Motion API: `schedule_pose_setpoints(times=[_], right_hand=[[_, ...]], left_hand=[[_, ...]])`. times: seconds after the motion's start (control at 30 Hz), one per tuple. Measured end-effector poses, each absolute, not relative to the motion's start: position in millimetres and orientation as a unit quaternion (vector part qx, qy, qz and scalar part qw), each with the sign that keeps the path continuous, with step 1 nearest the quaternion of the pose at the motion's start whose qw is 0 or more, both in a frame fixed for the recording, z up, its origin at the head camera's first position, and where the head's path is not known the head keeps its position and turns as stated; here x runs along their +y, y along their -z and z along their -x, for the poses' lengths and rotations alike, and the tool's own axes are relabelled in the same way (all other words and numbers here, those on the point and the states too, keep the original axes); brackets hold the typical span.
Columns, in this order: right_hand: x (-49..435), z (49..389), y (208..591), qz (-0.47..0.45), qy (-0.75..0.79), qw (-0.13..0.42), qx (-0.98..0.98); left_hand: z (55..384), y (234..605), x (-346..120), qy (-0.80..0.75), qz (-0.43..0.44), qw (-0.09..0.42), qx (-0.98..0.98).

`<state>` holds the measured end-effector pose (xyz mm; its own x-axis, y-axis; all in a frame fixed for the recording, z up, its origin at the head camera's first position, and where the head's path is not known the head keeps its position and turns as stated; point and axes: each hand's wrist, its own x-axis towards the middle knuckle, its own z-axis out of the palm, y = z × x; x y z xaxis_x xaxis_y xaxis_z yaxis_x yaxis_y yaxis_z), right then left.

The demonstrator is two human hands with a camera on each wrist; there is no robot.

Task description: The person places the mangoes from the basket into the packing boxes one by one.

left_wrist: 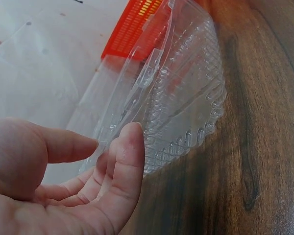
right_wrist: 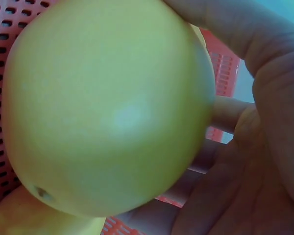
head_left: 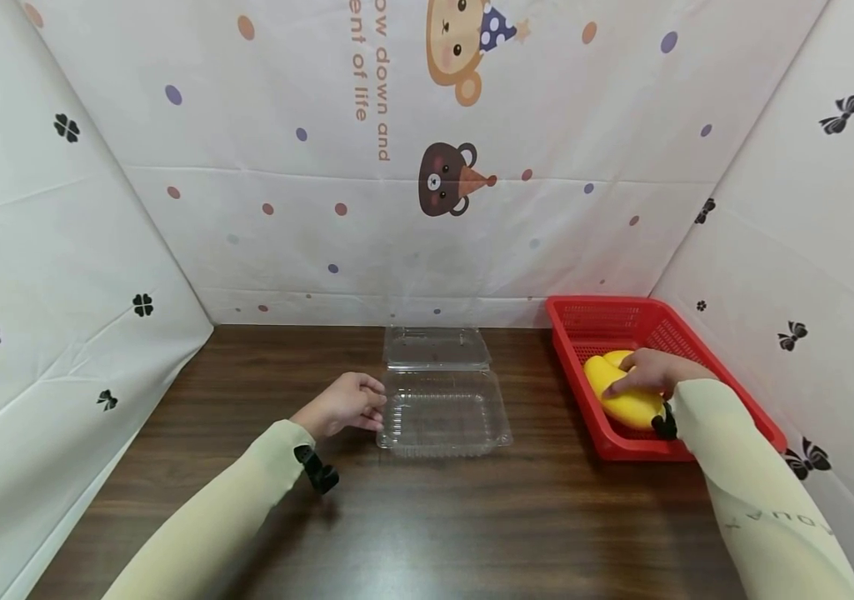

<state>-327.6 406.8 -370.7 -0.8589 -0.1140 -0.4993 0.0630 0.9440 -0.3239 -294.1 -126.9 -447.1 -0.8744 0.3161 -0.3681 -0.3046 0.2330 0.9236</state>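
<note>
My right hand (head_left: 655, 372) reaches into the red basket (head_left: 591, 433) and grips a yellow mango (right_wrist: 108, 107), fingers curled round one side and thumb along the other. Another yellow mango (right_wrist: 44, 215) lies against it, partly hidden. Left of the basket, a clear plastic clamshell box (head_left: 441, 417) lies on the table with its lid (head_left: 437, 347) laid back towards the wall. My left hand (head_left: 347, 404) is at the box's left rim, fingertips touching or very near it. In the left wrist view its fingers bend loosely, with a gap between thumb and forefinger.
The dark brown wooden table (head_left: 427, 533) meets a white printed sheet (head_left: 284, 250) at the back. Similar white sheets stand on the left (head_left: 44, 400) and right (head_left: 809, 250). The basket sits close to the right-hand sheet.
</note>
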Motion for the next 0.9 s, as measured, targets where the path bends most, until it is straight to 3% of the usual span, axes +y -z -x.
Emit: schedule_pose_setpoints(times=[0.47,0.9], right_hand=[[410.3,321.4,367.4,0.003,0.221,0.258,0.941],[405.9,321.1,361.5,0.067,0.170,0.185,0.965]], left_hand=[[295.1,450.9,-128.3,-0.622,-0.004,0.248,0.742],[293.0,451.0,-127.6,-0.626,-0.006,0.247,0.740]])
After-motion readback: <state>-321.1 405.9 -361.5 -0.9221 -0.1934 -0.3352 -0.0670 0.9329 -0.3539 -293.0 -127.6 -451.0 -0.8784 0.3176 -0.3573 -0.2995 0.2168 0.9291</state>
